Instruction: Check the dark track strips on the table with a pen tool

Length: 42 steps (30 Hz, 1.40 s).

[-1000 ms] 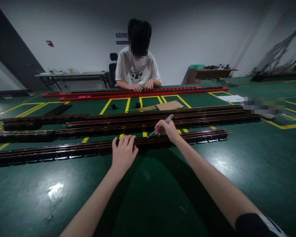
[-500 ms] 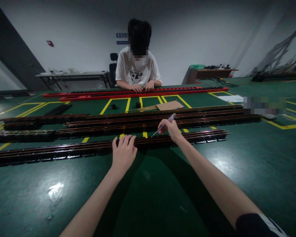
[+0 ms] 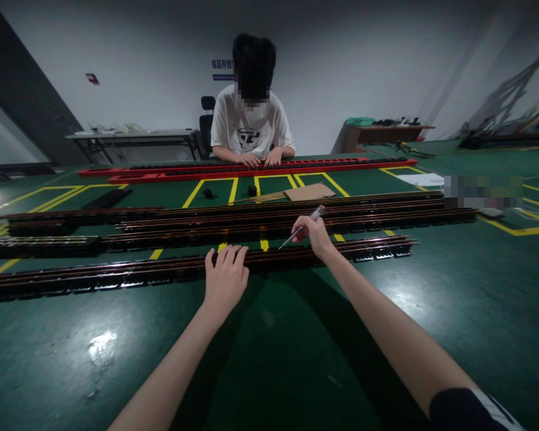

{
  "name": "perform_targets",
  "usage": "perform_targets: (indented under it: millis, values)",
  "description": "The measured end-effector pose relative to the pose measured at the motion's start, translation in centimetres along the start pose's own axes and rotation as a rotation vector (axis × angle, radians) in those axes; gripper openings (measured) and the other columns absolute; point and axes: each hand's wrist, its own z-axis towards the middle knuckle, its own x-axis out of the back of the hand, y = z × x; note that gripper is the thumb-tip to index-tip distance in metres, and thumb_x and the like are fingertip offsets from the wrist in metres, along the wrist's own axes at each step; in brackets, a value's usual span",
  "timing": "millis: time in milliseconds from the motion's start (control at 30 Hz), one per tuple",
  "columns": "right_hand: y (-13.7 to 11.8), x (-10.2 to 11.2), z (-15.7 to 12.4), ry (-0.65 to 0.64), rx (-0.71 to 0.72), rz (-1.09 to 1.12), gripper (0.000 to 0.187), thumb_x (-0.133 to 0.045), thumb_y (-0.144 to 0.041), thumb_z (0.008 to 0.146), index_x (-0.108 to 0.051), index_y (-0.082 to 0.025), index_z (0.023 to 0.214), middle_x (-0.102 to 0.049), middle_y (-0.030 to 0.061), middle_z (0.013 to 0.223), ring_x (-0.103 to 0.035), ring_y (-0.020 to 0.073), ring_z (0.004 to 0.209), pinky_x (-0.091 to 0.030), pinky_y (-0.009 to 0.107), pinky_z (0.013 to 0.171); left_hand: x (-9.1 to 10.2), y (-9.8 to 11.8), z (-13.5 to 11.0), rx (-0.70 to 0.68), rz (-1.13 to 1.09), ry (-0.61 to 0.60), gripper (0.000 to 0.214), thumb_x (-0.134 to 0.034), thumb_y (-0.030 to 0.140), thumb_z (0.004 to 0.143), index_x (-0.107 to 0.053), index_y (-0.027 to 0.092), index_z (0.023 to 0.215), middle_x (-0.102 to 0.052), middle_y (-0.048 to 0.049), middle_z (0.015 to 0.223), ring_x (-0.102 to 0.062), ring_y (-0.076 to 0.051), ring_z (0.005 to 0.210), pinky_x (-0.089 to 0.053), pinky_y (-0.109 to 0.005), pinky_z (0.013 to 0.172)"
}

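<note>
My left hand (image 3: 225, 276) lies flat, fingers together, on the nearest long dark rail (image 3: 117, 273), which runs left to right across the green table (image 3: 296, 359). My right hand (image 3: 313, 235) is closed round a clear-handled screwdriver (image 3: 302, 227). Its metal tip points down and left at the top of the same rail, a little right of my left hand. More dark rails (image 3: 251, 221) lie in rows just beyond.
Across the table a person in a white T-shirt (image 3: 250, 129) has both hands on a long red rail (image 3: 251, 169). A cardboard piece (image 3: 308, 191), small black parts (image 3: 206, 193) and white paper (image 3: 420, 178) lie between yellow floor-style lines. Benches stand against the back wall.
My right hand has slid to the right along the nearest rail with the screwdriver. My left hand has stayed on the rail.
</note>
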Motion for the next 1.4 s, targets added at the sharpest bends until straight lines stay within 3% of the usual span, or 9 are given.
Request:
perform_targets:
  millis: [633, 1033, 1167, 1400]
  values:
    - [0.3, -0.2, 0.0, -0.025, 0.005, 0.013, 0.022, -0.049, -0.027, 0.063, -0.058, -0.016, 0.047, -0.055, 0.0008, 0.037, -0.05, 0.0115, 0.034, -0.04, 0.021, 0.038, -0.1, 0.0, -0.1, -0.019, 0.035, -0.003, 0.039, -0.036, 0.013, 0.085, -0.057, 0.015, 0.118, -0.062, -0.0115, 0.117, -0.053, -0.027, 0.112, -0.027, -0.053, 0.102]
    - [-0.6, -0.8, -0.5, -0.223, -0.028, -0.035, 0.022, -0.051, -0.032, 0.066, -0.061, -0.015, 0.055, -0.062, 0.0025, 0.047, -0.054, 0.0113, 0.041, -0.041, 0.021, 0.043, 0.0, -0.2, -0.1, 0.018, 0.08, 0.034, 0.041, -0.036, 0.005, 0.081, -0.058, 0.013, 0.115, -0.062, -0.0119, 0.115, -0.053, -0.029, 0.111, -0.029, -0.052, 0.101]
    - [-0.5, -1.0, -0.6, -0.226, -0.024, -0.024, 0.023, -0.05, -0.032, 0.066, -0.06, -0.015, 0.054, -0.062, 0.0027, 0.046, -0.053, 0.0105, 0.039, -0.039, 0.02, 0.041, -0.1, -0.4, 0.0, -0.004, 0.056, 0.015, 0.044, -0.034, 0.002, 0.08, -0.058, 0.012, 0.115, -0.063, -0.0108, 0.114, -0.053, -0.026, 0.111, -0.03, -0.048, 0.102]
    - [-0.2, -1.0, -0.4, -0.207, -0.041, 0.005, 0.023, -0.053, -0.032, 0.065, -0.061, -0.015, 0.054, -0.062, 0.0028, 0.045, -0.054, 0.0116, 0.039, -0.041, 0.021, 0.041, 0.2, -0.8, 0.0, -0.014, -0.044, -0.013, 0.04, -0.035, 0.013, 0.083, -0.057, 0.015, 0.116, -0.064, -0.0094, 0.114, -0.055, -0.024, 0.108, -0.033, -0.045, 0.099]
